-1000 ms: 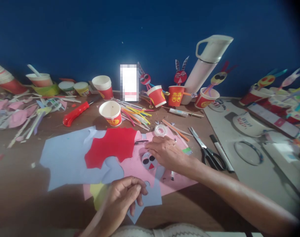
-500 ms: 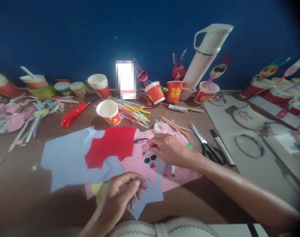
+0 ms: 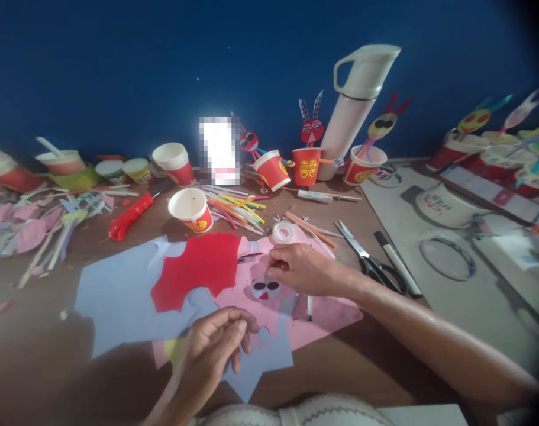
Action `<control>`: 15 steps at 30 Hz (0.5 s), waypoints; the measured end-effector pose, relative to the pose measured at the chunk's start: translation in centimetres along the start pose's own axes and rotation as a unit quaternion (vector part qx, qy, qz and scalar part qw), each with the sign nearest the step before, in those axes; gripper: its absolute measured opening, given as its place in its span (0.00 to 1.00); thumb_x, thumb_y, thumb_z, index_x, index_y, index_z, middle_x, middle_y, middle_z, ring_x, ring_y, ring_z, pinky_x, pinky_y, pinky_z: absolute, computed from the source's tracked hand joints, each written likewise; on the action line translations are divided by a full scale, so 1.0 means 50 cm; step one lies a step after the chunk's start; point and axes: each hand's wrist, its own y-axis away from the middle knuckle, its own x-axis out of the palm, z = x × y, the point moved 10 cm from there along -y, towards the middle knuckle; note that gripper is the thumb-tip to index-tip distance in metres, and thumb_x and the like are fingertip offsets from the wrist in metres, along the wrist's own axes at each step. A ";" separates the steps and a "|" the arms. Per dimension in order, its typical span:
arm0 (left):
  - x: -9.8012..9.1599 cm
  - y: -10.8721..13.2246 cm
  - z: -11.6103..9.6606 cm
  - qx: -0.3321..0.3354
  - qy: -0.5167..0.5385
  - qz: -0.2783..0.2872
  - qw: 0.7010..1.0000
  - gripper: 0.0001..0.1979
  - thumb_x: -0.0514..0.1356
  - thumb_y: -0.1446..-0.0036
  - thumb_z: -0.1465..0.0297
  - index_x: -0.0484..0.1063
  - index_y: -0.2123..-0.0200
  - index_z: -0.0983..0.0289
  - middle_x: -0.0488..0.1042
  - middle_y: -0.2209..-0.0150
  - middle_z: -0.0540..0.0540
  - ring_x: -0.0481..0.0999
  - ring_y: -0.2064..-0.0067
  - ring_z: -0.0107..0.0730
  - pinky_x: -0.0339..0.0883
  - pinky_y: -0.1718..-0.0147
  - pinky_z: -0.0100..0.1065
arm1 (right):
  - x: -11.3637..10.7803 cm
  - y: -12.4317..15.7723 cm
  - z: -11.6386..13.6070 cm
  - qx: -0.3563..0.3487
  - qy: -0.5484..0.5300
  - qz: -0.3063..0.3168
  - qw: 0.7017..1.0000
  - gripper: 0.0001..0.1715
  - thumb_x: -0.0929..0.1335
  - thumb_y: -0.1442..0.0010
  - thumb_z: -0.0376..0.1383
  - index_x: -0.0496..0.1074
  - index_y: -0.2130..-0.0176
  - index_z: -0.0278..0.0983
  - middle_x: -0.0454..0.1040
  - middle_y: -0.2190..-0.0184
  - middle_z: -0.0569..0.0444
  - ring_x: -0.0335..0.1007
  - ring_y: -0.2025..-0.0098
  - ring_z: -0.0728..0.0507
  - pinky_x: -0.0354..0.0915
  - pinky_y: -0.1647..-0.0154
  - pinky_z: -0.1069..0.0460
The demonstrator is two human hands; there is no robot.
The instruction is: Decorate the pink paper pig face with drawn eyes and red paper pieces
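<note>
My right hand [image 3: 302,269] rests on the pink paper sheet [image 3: 322,310], its fingers pinched together over something too small to make out. Just below its fingertips lies a small round paper face [image 3: 264,289] with black eyes and a red beak. My left hand [image 3: 216,346] is near the table's front edge, fingertips pinched together above a pale blue paper scrap [image 3: 260,364]. A red jagged paper cutout [image 3: 198,269] lies on the large pale blue sheet [image 3: 113,296]. A roll of clear tape [image 3: 284,232] sits just beyond my right hand.
Scissors [image 3: 369,260] and a black marker [image 3: 396,263] lie right of my right hand. A red utility knife [image 3: 129,216], a paper cup [image 3: 191,208], coloured straws [image 3: 238,210], decorated cups [image 3: 305,165] and a white thermos [image 3: 351,106] stand farther back. Pink scraps [image 3: 25,225] lie left.
My right hand has drawn back slightly toward the tape, uncovering the round paper face. My left hand has barely moved. The view shifted a little.
</note>
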 end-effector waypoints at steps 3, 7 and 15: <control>-0.027 -0.022 -0.019 0.033 0.010 -0.046 0.998 0.13 0.61 0.48 0.61 0.74 0.67 0.66 0.70 0.79 0.50 0.66 0.80 0.25 0.59 0.83 0.26 | -0.029 0.002 -0.005 0.013 -0.063 0.014 0.998 0.09 0.63 0.43 0.35 0.72 0.70 0.37 0.71 0.77 0.60 0.61 0.77 0.52 0.56 0.77 0.58; -0.010 -0.047 -0.041 0.018 0.017 -0.018 1.000 0.15 0.63 0.50 0.60 0.71 0.63 0.65 0.70 0.77 0.50 0.67 0.81 0.24 0.58 0.83 0.26 | -0.062 -0.001 -0.001 0.009 -0.126 0.019 0.992 0.10 0.63 0.43 0.37 0.70 0.72 0.36 0.66 0.80 0.62 0.58 0.79 0.54 0.55 0.79 0.59; 0.066 -0.064 -0.055 -0.017 0.030 0.072 0.997 0.13 0.65 0.53 0.61 0.71 0.71 0.66 0.68 0.81 0.48 0.65 0.81 0.22 0.58 0.83 0.24 | -0.097 0.005 -0.015 0.003 -0.161 -0.014 0.987 0.09 0.65 0.46 0.34 0.67 0.77 0.36 0.70 0.80 0.62 0.61 0.78 0.53 0.53 0.78 0.57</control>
